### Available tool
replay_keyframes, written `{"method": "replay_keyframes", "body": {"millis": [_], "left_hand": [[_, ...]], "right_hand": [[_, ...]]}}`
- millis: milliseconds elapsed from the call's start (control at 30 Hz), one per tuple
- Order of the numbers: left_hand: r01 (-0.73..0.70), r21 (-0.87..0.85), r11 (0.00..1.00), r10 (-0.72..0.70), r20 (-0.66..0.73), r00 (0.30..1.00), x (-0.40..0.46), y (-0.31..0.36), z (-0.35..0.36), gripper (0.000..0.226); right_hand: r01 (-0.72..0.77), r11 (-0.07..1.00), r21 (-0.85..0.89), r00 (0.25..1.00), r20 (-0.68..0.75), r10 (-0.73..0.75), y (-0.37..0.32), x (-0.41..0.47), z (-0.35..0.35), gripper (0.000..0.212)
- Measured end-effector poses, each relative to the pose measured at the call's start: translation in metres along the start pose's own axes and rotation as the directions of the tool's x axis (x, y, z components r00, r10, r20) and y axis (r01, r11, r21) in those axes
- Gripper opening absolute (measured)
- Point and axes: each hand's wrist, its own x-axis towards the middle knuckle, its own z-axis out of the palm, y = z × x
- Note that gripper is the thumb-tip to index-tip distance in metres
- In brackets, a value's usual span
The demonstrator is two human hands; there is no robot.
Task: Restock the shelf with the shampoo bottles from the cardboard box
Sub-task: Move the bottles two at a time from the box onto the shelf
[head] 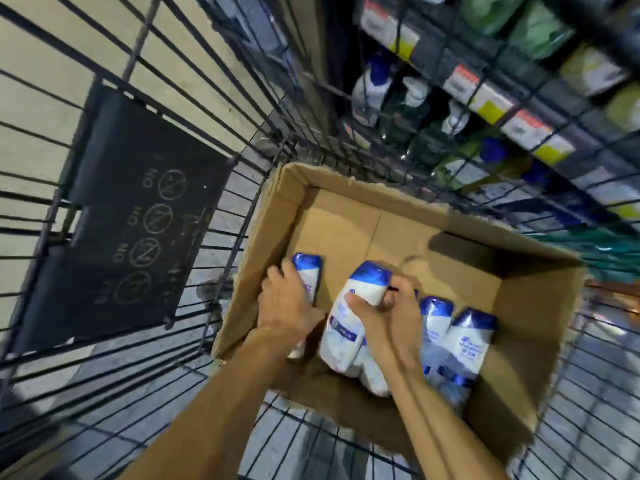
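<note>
Inside the cardboard box (pixel 346 216), which sits in a wire cart (pixel 145 306), both hands reach down among white shampoo bottles with blue caps. The left hand (pixel 287 306) closes around one bottle (pixel 306 271) by the box's left wall; the right hand (pixel 391 317) grips a raised bottle (pixel 349 320) mid-body. Two more bottles (pixel 457 344) lie toward the right wall. They look rigid, smooth and probably slick (best held around the waist)

Black wire cart (pixel 221 188), beige tiled floor (pixel 41 109), dim aisle, price tags (pixel 491 98) on dark shelving
</note>
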Motion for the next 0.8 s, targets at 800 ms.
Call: {"method": "replay_keyframes", "body": {"millis": [800], "left_hand": [[-0.922, -0.312, 0.228, 0.851, -0.397, 0.345, -0.515, 0.46, -0.142, 0.081]], "right_hand": [[0.721, 0.611, 0.327, 0.684, -0.476, -0.552, -0.171, -0.268, -0.602, 0.035]]}}
